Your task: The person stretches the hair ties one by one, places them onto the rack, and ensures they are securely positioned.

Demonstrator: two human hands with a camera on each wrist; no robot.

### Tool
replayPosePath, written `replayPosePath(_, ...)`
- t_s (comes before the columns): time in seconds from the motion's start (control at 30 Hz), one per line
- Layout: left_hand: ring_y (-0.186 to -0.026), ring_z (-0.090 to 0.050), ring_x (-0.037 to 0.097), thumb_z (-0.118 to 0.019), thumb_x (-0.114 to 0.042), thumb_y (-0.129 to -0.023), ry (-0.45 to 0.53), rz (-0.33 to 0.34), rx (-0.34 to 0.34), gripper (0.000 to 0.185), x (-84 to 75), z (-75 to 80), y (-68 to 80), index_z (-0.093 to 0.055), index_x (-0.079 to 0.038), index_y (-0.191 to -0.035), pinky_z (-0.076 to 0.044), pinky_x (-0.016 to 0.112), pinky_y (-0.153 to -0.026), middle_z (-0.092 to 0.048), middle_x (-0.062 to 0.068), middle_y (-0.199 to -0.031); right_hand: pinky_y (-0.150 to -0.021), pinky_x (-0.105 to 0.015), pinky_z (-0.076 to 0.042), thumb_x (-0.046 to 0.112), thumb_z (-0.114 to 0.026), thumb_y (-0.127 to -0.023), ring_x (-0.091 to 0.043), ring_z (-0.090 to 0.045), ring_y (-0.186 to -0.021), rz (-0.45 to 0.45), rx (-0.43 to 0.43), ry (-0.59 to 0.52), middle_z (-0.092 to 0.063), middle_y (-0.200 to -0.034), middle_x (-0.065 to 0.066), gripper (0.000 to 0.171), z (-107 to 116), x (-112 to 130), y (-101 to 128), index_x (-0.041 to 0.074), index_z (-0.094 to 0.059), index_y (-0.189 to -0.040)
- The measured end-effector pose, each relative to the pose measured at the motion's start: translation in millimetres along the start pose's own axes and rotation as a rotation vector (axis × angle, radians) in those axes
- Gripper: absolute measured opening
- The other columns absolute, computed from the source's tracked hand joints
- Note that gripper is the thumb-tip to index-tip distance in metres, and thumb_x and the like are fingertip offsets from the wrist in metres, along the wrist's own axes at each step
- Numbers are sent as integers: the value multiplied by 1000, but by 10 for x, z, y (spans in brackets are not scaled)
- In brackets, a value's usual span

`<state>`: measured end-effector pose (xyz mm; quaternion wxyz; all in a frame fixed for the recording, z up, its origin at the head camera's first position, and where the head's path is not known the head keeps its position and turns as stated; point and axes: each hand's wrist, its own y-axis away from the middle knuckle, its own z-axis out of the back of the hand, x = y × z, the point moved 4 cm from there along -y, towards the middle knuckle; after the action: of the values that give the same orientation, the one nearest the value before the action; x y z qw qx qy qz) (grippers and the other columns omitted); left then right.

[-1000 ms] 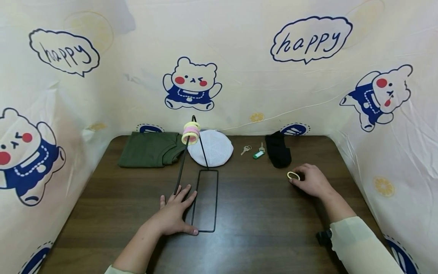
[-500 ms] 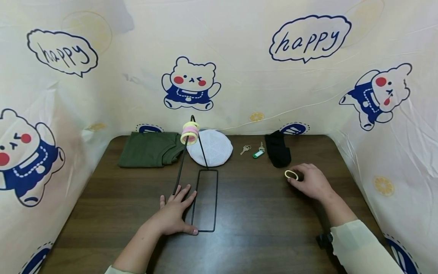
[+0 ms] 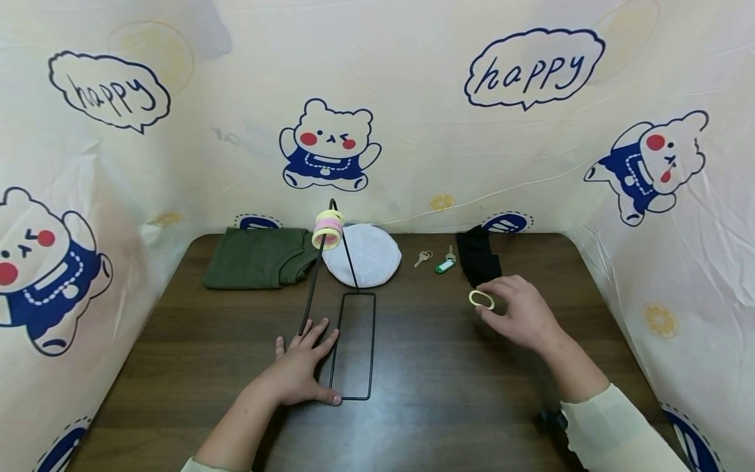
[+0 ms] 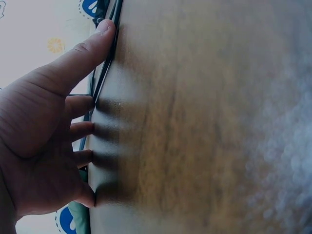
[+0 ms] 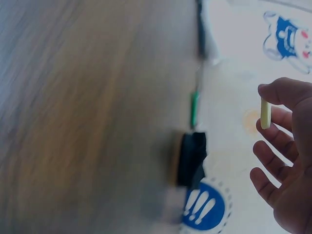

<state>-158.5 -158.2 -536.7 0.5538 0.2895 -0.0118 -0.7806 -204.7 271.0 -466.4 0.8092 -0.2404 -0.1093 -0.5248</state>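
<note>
My left hand (image 3: 297, 372) lies with spread, straight fingers on the table beside a black wire stand (image 3: 373, 347). Its thumb presses the near corner of the stand's rectangular base, and its fingertips reach the base's side and the lower end of the slanting bar. Yellow and pink hair ties (image 3: 328, 231) are threaded on the bar's raised part. My right hand (image 3: 522, 313) holds a pale yellow hair tie (image 5: 265, 116) above the table, pinched between thumb and index finger. In the right wrist view the other fingers hang loosely curved.
Along the back lie a folded green cloth (image 3: 259, 259), a white mesh cap (image 3: 377, 255), small keys (image 3: 423, 258), a key with a green tag (image 3: 446, 263) and a black sock (image 3: 476, 255). A printed curtain (image 3: 413, 131) surrounds the table (image 3: 436, 367).
My right hand has moved left with the pale yellow hair tie and now overlaps the sock's lower end in the head view. The left hand and the stand have stayed put.
</note>
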Motion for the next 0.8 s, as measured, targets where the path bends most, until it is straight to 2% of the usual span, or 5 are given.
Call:
replayPosePath(0.3,-159,0,38,-88,-72,-61,-2,1,-3,128,-2,6,-2,-32,-26,-165,3,83,-108,-11,3,-174,-91,-50,-50,21,-86,-84,-22,-62,-106,168,-85,-43,-74,-109,0,31,32,423,-87,13,-78,-112)
replayPosePath(0.5,-159,0,38,-89,-72,-61,-8,2,0,127,-21,5,-10,-32,-26,-165,3,83,-108,-11,3,-174,-91,-45,-49,21,-85,-84,-17,-60,-107,252,-107,-83,-73,-110,2,32,46,693,-133,13,-77,-114)
replayPosePath(0.8,-159,2,38,-90,-70,-61,1,4,4,127,-35,18,3,-32,-25,-165,3,84,-108,-11,4,-174,-94,-41,-46,22,-84,-85,-15,-61,-110,393,-148,-178,-73,-114,6,34,128,1261,-185,15,-77,-117)
